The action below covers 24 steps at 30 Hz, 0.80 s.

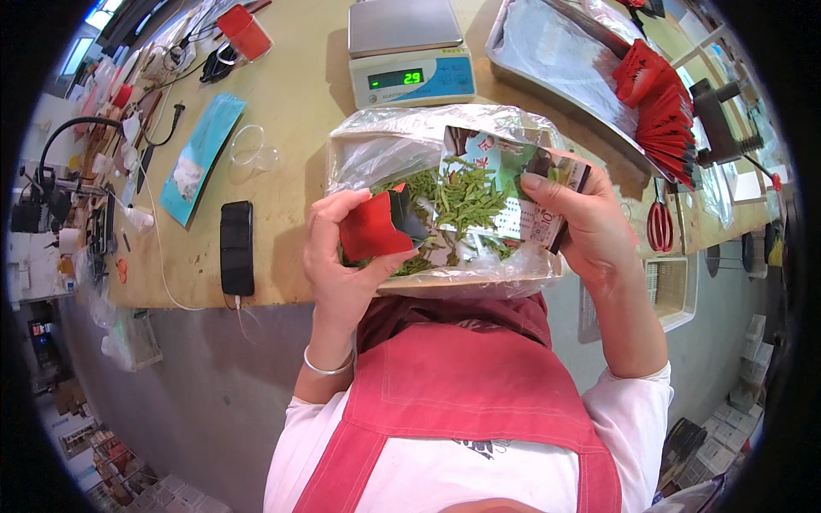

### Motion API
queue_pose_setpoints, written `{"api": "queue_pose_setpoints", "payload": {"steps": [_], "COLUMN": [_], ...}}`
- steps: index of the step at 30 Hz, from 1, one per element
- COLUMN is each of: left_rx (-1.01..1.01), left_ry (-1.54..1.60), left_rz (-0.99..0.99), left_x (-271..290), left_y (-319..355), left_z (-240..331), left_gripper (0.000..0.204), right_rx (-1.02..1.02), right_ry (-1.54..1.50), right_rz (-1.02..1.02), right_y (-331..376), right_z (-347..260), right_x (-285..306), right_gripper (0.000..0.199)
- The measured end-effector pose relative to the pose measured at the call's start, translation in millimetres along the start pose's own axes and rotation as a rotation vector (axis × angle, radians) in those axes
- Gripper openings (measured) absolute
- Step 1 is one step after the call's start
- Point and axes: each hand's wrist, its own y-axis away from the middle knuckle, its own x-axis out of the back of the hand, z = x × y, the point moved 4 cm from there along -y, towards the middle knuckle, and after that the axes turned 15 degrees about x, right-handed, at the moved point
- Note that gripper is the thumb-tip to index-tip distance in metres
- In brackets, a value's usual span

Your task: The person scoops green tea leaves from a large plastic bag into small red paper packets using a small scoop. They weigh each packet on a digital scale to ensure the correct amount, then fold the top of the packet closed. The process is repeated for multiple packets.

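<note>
My left hand (342, 256) holds a small red pouch (373, 229) open at its top, just above the table's near edge. My right hand (590, 227) grips a printed card (505, 192) heaped with green tea leaves (462, 197), tilted toward the pouch's mouth. Both are over a plastic-lined tray (368, 141) that holds more loose green leaves.
A digital scale (409, 53) stands behind the tray. A stack of red pouches (663, 111) lies in a metal tray (547, 60) at the right, with red scissors (660, 224) near it. A black phone (237, 248), a teal packet (201, 154) and a clear cup (252, 147) lie left.
</note>
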Motion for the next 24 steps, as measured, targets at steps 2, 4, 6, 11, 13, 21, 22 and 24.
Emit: {"api": "queue_pose_setpoints", "payload": {"steps": [2, 4, 6, 11, 13, 21, 22, 24], "left_rx": [0.010, 0.006, 0.000, 0.017, 0.030, 0.069, 0.072, 0.102], "left_ry": [-0.041, -0.089, -0.116, -0.165, -0.173, -0.195, -0.201, -0.091], "left_rz": [-0.005, -0.017, -0.029, -0.054, -0.070, -0.084, -0.091, -0.130], "left_x": [-6, -10, -14, -22, -24, -28, -28, -29], "left_y": [-1, -2, -2, -2, -2, -3, -3, -2], "left_z": [4, 12, 13, 23, 23, 26, 26, 20], "left_gripper": [0.068, 0.067, 0.066, 0.065, 0.064, 0.063, 0.063, 0.063], "right_rx": [0.062, 0.088, 0.133, 0.316, 0.423, 0.717, 0.774, 0.765], "right_ry": [0.047, 0.048, 0.076, 0.401, 0.536, 0.804, 0.786, 0.805], "right_rz": [-0.017, -0.038, -0.047, -0.079, -0.101, -0.218, -0.196, -0.180], "right_y": [-2, 0, 1, 8, 11, 22, 19, 12], "right_z": [-10, -17, -19, -25, -26, -51, -52, -51], "right_x": [2, -3, -7, -25, -28, -50, -44, -39], "right_gripper": [0.025, 0.025, 0.024, 0.020, 0.022, 0.027, 0.026, 0.026]}}
